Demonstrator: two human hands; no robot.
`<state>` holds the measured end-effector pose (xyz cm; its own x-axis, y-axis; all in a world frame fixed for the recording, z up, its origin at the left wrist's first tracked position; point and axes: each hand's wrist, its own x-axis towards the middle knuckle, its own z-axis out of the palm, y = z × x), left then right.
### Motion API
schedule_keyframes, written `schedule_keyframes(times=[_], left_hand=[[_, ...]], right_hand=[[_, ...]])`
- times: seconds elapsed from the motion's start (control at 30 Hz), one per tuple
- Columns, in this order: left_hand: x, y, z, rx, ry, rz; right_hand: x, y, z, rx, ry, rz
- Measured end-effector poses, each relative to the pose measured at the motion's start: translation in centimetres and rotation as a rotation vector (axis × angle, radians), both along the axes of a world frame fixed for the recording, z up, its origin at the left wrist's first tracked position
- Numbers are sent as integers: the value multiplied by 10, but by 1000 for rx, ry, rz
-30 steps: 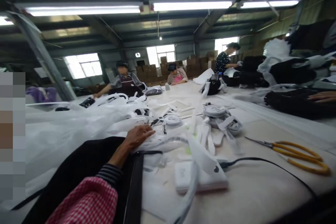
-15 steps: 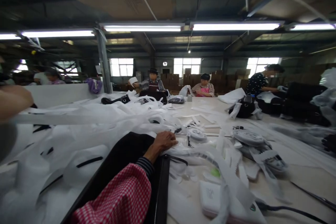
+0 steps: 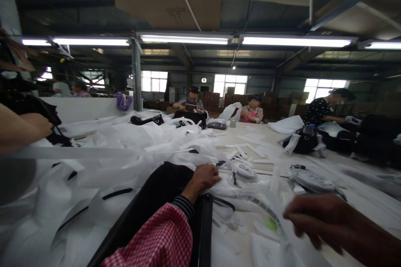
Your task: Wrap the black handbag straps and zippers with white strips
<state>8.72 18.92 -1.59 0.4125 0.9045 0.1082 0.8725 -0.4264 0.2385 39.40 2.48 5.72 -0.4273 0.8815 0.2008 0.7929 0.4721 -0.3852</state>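
Note:
My left hand (image 3: 205, 178), in a red-and-white checked sleeve with a dark striped cuff, lies with bent fingers over the far end of a black bag (image 3: 156, 194). A zipper edge seems to run along the bag's right side, and a thin black strap (image 3: 224, 203) sticks out beside it. On the right, my right hand (image 3: 316, 217) hangs in the air over the table, blurred by motion. Its fingers are loosely bent and apart, with nothing visible in them. Below it are white strips and a white box (image 3: 265, 250), partly covered.
White foam sheets and strips (image 3: 125, 135) heap up at left. Rolled pale straps (image 3: 246, 172) and a black bag (image 3: 302, 139) lie beyond my hands. A co-worker's arm (image 3: 25, 129) reaches in at left. Several people sit across the table, one in a dotted top (image 3: 316, 108).
My right hand has come into view from the right. My left hand stays on the black bag. The view has shifted left, and the co-worker's arm at left sits slightly lower.

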Motion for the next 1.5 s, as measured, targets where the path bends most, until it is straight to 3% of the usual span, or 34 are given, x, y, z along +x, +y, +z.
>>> schedule_keyframes(times=[0.07, 0.17, 0.3, 0.43, 0.53, 0.77, 0.87, 1.0, 1.13, 1.33, 1.5], left_hand=[[0, 1, -2, 12, -13, 5], [-1, 2, -5, 25, -31, 10], [-2, 3, -5, 24, -41, 22], [-2, 4, -7, 19, -38, 45], [-3, 6, -9, 22, -37, 61], [-4, 5, -8, 20, -58, 51], [-4, 5, -8, 21, -71, 47], [-5, 5, -9, 15, -97, 49], [-5, 6, -10, 8, -137, 52], [-7, 10, -16, 6, -220, 78], [-6, 10, -14, -10, -327, 77]], right_hand=[[-42, 43, 17, -243, 133, 48], [-108, 119, 22, -231, 200, 211], [-168, 205, -11, -77, 172, 167], [-192, 246, -46, -108, 194, 137], [-188, 257, -51, -215, 251, 132], [-162, 261, -40, -556, 492, 235], [-158, 263, -40, -601, 547, 238], [-150, 263, -34, -544, 528, 211], [-141, 257, -14, -428, 594, 129], [-119, 256, 28, -244, 1146, -61], [-83, 257, 65, -33, 1452, -212]])
